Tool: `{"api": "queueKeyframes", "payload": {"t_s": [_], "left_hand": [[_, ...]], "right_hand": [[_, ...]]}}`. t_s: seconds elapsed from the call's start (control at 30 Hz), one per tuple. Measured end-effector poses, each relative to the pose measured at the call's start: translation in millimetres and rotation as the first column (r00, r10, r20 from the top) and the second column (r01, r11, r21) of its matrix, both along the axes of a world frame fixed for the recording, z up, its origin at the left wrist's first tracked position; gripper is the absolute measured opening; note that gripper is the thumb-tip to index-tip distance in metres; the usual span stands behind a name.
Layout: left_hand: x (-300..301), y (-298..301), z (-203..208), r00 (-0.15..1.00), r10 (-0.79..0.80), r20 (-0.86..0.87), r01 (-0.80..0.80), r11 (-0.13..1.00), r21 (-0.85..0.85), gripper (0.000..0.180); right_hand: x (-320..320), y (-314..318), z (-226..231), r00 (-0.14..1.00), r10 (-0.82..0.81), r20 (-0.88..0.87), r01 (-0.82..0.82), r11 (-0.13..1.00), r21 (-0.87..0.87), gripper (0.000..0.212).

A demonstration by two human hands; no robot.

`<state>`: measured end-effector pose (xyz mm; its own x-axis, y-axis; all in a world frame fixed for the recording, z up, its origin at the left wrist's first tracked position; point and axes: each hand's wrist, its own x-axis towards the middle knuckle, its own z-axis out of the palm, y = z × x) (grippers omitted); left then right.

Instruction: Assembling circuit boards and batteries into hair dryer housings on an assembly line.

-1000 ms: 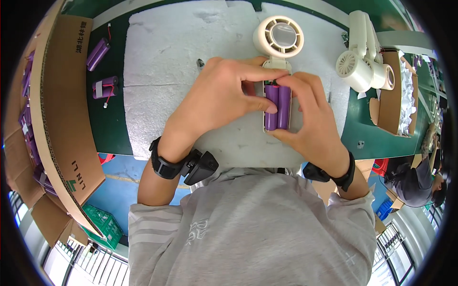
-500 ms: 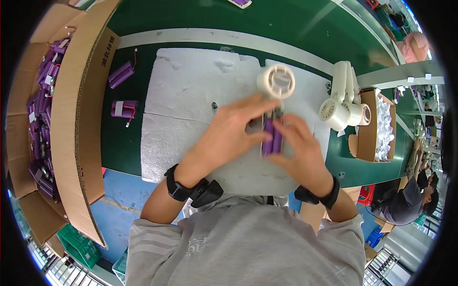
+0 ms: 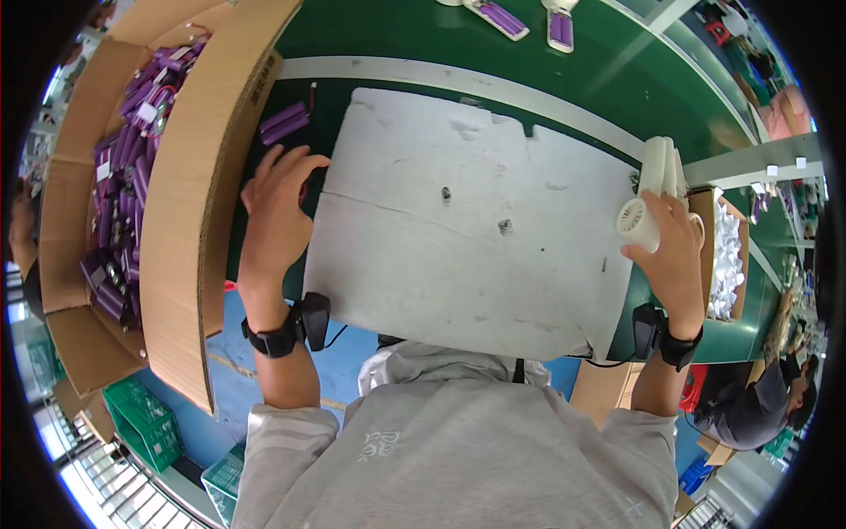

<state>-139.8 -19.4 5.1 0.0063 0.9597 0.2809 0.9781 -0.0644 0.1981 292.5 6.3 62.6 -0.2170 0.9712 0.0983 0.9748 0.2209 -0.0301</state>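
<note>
My left hand (image 3: 275,212) is over the green bench left of the foam board, its fingers spread and bent downward. Beneath it, a bit of something dark and reddish shows beside the thumb; the rest is hidden. Just beyond lies a purple battery pack (image 3: 285,123) with a thin wire and white plug. My right hand (image 3: 674,251) is closed round a cream-white handheld fan housing (image 3: 638,225) with a round slotted end, right of the board. More cream housings (image 3: 656,163) lie against it, partly covered by my hand.
A white foam board (image 3: 476,229) lies before me. A tall carton (image 3: 181,212) on the left holds many purple packs (image 3: 128,189). At the right stands a small box of white pieces (image 3: 726,260). Cream bodies with purple packs (image 3: 560,28) lie at the back. A co-worker (image 3: 749,406) is far right.
Both hands have left the fan body with purple cells, which is gone from the board. My left hand moved left to the packs, my right hand right to the cream housings. The view has shifted.
</note>
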Motion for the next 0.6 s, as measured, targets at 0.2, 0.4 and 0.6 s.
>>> {"api": "queueKeyframes", "payload": {"t_s": [0.2,0.4,0.6], "left_hand": [[-17.0,4.0,-9.9,0.985,0.016,0.171,0.005,0.993,-0.12,0.045],[-27.6,4.8,-2.5,0.949,0.001,0.315,0.032,0.995,-0.1,0.032],[0.4,4.8,15.8,0.518,-0.025,0.855,-0.143,0.983,0.115,0.023]], "right_hand": [[-8.8,-3.0,-5.5,0.976,0.063,-0.207,-0.065,0.998,-0.003,0.064],[-29.2,-14.1,18.8,0.58,0.302,-0.757,-0.355,0.93,0.099,0.056],[-27.9,12.7,24.8,-0.182,-0.43,-0.884,-0.528,0.802,-0.281,0.051]]}}
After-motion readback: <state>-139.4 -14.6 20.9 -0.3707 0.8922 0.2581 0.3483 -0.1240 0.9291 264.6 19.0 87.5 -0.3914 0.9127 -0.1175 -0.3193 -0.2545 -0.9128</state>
